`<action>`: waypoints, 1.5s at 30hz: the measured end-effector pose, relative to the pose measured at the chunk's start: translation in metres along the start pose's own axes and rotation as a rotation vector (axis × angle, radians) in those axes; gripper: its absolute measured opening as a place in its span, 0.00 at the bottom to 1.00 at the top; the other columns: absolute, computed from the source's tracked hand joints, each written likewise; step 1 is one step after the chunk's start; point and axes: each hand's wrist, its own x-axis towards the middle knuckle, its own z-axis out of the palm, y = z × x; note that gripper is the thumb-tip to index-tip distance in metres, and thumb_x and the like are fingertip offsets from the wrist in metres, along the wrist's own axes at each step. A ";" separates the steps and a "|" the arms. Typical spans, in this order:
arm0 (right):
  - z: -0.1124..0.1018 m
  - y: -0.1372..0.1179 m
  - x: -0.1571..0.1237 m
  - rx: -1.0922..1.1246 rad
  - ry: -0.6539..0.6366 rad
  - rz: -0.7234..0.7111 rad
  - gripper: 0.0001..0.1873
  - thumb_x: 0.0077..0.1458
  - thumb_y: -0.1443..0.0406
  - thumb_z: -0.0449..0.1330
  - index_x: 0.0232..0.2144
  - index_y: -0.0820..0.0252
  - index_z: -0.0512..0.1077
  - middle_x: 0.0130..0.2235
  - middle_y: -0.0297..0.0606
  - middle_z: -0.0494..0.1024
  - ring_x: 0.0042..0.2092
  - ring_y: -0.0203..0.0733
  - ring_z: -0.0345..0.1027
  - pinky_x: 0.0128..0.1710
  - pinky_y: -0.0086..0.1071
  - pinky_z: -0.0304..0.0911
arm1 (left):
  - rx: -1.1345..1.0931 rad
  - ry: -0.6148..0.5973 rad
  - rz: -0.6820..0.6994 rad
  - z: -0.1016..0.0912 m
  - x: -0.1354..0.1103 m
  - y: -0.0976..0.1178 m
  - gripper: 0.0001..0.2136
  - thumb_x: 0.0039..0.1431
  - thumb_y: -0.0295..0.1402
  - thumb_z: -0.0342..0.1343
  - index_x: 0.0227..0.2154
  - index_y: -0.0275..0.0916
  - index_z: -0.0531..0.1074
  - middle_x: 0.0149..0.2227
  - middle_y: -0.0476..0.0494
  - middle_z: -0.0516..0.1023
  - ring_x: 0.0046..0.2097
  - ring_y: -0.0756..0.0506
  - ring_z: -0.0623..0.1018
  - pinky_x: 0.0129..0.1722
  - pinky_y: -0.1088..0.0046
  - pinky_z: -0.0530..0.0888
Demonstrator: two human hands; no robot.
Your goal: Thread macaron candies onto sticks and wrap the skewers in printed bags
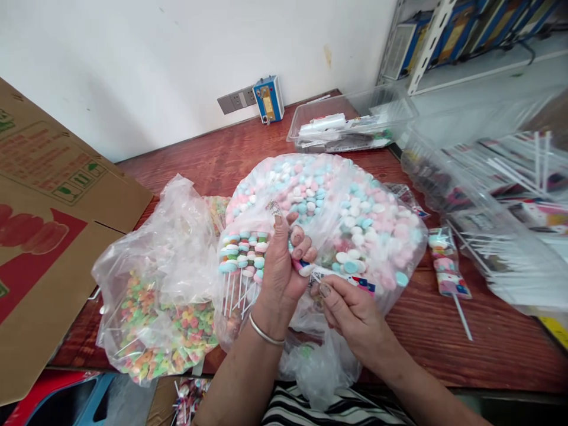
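The left forearm is slanting up from the lower middle, a silver bangle (pixel 266 332) circling its wrist, and the left grip (pixel 284 263) is standing nearly upright, thumb pointing away from the body and fingers curling inward. The right forearm is slanting in from the lower right, so that the right grip (pixel 349 307) is pointing left, just right of and below the left grip.

The left grip is closing round a lollipop (pixel 304 270), which the fingers are mostly hiding; a bit of printed film (pixel 274 207) is poking out by the thumb tip. The right grip is narrowing to a pinch, thumb against forefinger, at the lollipop's white stick (pixel 316 277); how firmly, I cannot tell.

Well left of the left grip, a box (pixel 48 236) is standing as a side barrier. Nearer, a bag of ring sweets (pixel 151 322) is lying, and candy sticks (pixel 243 257) are resting just beside the left wrist. Behind both grips, a bag of pastel sweets (pixel 302 177) is spreading, with a tub (pixel 402 112) sitting beyond it. Right of the right grip, bare counter (pixel 492 355) is showing, its front edge running below; a wrapped lollipop (pixel 447 266) is lying there, and a tray (pixel 483 254) is bounding the far right.
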 end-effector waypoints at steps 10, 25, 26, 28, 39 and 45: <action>-0.006 0.000 0.005 -0.510 0.111 -0.190 0.15 0.67 0.61 0.46 0.26 0.55 0.61 0.24 0.29 0.64 0.25 0.36 0.59 0.26 0.28 0.52 | 0.179 0.113 0.087 -0.007 0.000 0.000 0.13 0.56 0.38 0.63 0.39 0.37 0.71 0.29 0.53 0.72 0.29 0.54 0.74 0.36 0.75 0.74; -0.006 0.007 0.008 0.020 -0.037 0.073 0.16 0.65 0.55 0.49 0.29 0.57 0.65 0.18 0.24 0.57 0.19 0.33 0.48 0.21 0.27 0.49 | 0.052 0.155 0.078 -0.013 0.008 0.005 0.12 0.58 0.39 0.61 0.39 0.36 0.72 0.28 0.51 0.72 0.28 0.54 0.74 0.33 0.77 0.75; -0.006 0.007 0.006 0.173 -0.077 0.133 0.16 0.65 0.55 0.50 0.30 0.57 0.66 0.16 0.21 0.54 0.17 0.31 0.44 0.20 0.27 0.49 | 0.010 0.134 0.103 -0.012 0.010 0.012 0.10 0.60 0.38 0.60 0.39 0.36 0.72 0.28 0.52 0.71 0.27 0.56 0.73 0.32 0.80 0.74; -0.002 0.005 0.004 0.436 -0.125 0.219 0.16 0.64 0.55 0.52 0.29 0.58 0.67 0.13 0.18 0.50 0.15 0.29 0.38 0.20 0.26 0.53 | -0.042 0.075 0.119 -0.010 0.013 0.018 0.07 0.61 0.34 0.59 0.39 0.36 0.71 0.24 0.56 0.66 0.22 0.59 0.67 0.25 0.85 0.69; -0.005 0.005 0.013 -0.008 0.137 0.071 0.15 0.59 0.54 0.55 0.26 0.56 0.64 0.19 0.26 0.61 0.21 0.33 0.52 0.22 0.27 0.51 | 0.144 0.150 -0.049 -0.012 0.003 -0.013 0.14 0.62 0.44 0.53 0.39 0.37 0.71 0.26 0.50 0.70 0.25 0.52 0.72 0.31 0.74 0.73; -0.008 0.006 0.001 -0.153 -0.007 0.058 0.17 0.66 0.56 0.45 0.31 0.55 0.66 0.19 0.25 0.58 0.20 0.36 0.52 0.20 0.28 0.49 | 0.042 0.173 0.101 -0.013 0.017 0.014 0.09 0.64 0.38 0.54 0.38 0.37 0.71 0.28 0.53 0.70 0.24 0.57 0.70 0.30 0.80 0.71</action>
